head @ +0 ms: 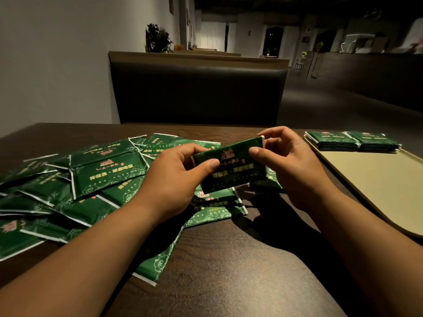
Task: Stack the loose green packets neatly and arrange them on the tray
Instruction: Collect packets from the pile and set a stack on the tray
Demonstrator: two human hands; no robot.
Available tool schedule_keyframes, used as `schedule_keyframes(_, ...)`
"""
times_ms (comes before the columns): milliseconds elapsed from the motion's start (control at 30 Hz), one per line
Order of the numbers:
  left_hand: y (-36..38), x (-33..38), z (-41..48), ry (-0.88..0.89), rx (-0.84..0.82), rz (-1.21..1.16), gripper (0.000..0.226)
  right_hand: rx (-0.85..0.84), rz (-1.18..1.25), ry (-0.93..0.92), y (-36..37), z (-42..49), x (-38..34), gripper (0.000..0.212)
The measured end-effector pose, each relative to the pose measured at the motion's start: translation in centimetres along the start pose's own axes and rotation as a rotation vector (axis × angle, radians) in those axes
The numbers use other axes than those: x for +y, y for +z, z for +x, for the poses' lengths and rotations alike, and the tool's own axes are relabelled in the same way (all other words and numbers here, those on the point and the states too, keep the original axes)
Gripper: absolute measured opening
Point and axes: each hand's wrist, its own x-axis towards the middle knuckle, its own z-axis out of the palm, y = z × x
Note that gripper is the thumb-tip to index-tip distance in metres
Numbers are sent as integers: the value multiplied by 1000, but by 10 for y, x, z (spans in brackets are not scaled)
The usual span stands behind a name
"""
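Both hands hold a small bundle of green packets [231,167] above the dark wooden table. My left hand [174,179] grips its left end, thumb on top. My right hand [290,161] pinches its right end between thumb and fingers. Several loose green packets [96,177] with gold print lie scattered over the table's left half and under the hands. A beige tray [380,179] lies at the right. Two neat stacks of green packets [352,140] sit side by side at the tray's far end.
A dark padded bench back [196,92] faces me beyond the table's far edge. The white wall [57,65] borders the left. One packet [158,259] lies near the table's front, between my forearms.
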Motion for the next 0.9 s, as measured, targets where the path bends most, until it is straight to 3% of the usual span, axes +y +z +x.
schedule_keyframes(133,1,-3,2,13,43,41,20,-21,-58,78,1,4,6,23)
schedule_keyframes(267,-4,-5,3,51,32,317,29,280,-47,84,-10,13,8,26)
schedule_keyframes(400,-4,-9,1,67,-105,551,33,490,-266,205,-29,20,12,35)
schedule_keyframes(567,-3,-10,0,29,-192,642,59,387,-662,340,-35,21,15,41)
schedule_keyframes(733,-2,-10,0,-6,-239,682,84,306,-904,430,-34,17,18,42)
schedule_keyframes(900,-1,-12,-1,-49,-257,711,109,327,-1079,358,-29,14,13,45)
